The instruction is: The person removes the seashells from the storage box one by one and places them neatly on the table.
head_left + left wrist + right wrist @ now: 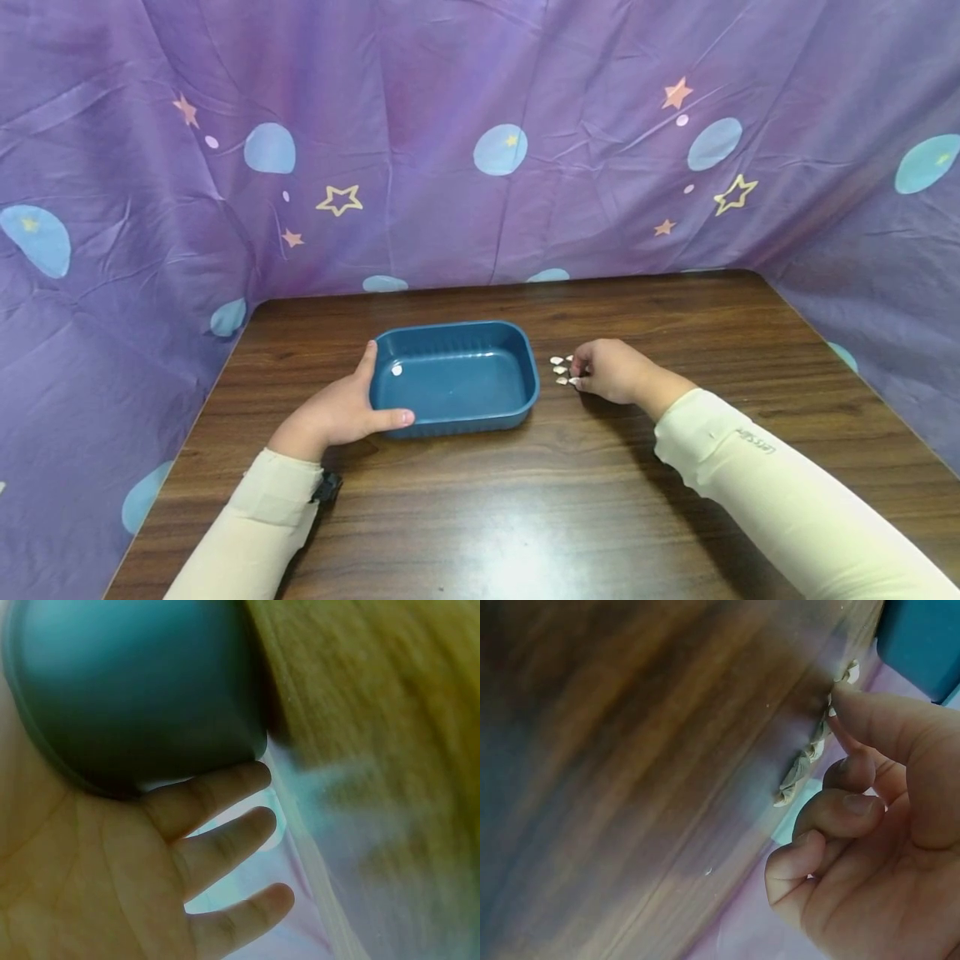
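Note:
A blue rectangular plastic tray (453,387) stands on the table, with one small pale piece (397,370) inside near its left end. My left hand (341,412) spans the tray's left end, its thumb along the front rim. In the left wrist view the fingers (225,851) are straight and the palm lies against the tray wall (150,697). Right of the tray lie several small whitish shells (559,369). Over them my right hand (611,371) pinches one shell (832,712) between thumb and index finger, mostly hidden by the fingertips; the other fingers are curled.
The brown wood-grain table (480,500) ends at the back and sides against a purple curtain (420,150) printed with stars and blue ovals. Bright glare lies on the table's front part. A dark strap (326,486) shows at the left cuff.

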Demonstrator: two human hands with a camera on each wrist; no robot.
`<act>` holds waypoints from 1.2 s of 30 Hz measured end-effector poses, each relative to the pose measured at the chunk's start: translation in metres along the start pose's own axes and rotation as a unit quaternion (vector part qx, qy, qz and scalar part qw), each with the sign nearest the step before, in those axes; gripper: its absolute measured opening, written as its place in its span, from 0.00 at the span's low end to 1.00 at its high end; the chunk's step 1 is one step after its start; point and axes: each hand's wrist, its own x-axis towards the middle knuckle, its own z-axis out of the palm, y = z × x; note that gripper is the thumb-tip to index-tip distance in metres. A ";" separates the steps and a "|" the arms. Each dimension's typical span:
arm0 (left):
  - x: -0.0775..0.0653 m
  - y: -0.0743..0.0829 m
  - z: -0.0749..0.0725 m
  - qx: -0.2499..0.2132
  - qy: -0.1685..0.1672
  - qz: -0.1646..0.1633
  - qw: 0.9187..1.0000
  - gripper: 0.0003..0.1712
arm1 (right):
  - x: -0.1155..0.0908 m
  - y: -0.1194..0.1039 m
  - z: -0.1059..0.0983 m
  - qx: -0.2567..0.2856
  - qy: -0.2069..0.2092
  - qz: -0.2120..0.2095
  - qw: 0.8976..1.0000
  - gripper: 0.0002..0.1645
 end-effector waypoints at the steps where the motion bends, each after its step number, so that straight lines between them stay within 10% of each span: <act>1: 0.000 0.000 0.000 -0.001 0.000 0.000 1.000 0.80 | 0.000 0.000 0.000 -0.004 0.000 0.001 1.000 0.08; 17: 0.000 0.002 0.000 0.004 0.002 -0.002 1.000 0.80 | 0.005 -0.010 -0.024 0.063 0.045 -0.007 0.997 0.04; 36: 0.001 0.001 0.000 -0.007 0.005 -0.003 1.000 0.80 | 0.057 -0.123 -0.013 0.144 0.051 -0.093 0.984 0.09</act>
